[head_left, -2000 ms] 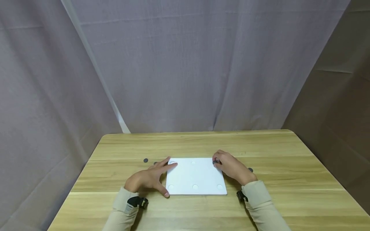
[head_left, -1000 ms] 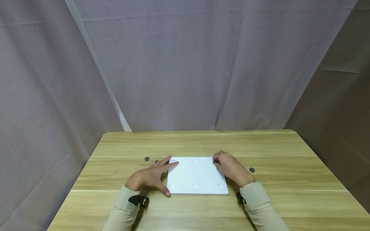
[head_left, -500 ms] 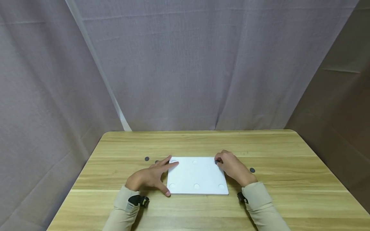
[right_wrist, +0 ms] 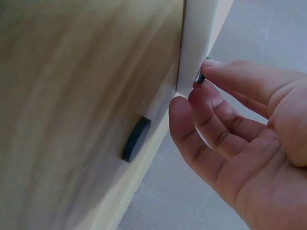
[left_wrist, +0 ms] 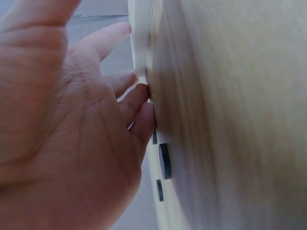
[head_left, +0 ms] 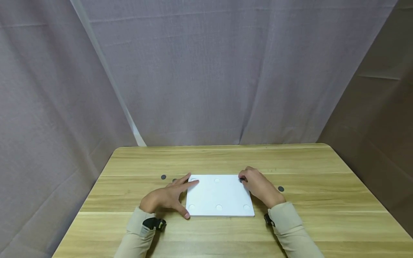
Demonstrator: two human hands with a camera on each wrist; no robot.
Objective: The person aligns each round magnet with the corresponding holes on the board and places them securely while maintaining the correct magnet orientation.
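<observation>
A flat white board [head_left: 219, 195] with several shallow round recesses lies on the wooden table. My left hand [head_left: 169, 197] spreads its fingers along the board's left edge, with fingertips on the upper left corner and the thumb at the lower left. At the upper right corner my right hand [head_left: 259, 185] pinches a small dark disc [head_left: 242, 180] between thumb and fingers, over the recess there. In the right wrist view the pinched disc [right_wrist: 201, 76] is mostly hidden by the thumb and touches or nearly touches the board [right_wrist: 196, 43].
Beyond my left hand lie dark discs, one in plain sight [head_left: 163, 177] and another disc [head_left: 174, 180] partly covered by fingers; the left wrist view shows several. One more disc [head_left: 281, 189] lies right of my right hand. A grey curtain [head_left: 206, 79] hangs behind the table [head_left: 226, 161].
My right hand stays at the board's upper right corner with the disc, shifting only slightly. The left hand keeps its place on the board. The whole view has moved a little.
</observation>
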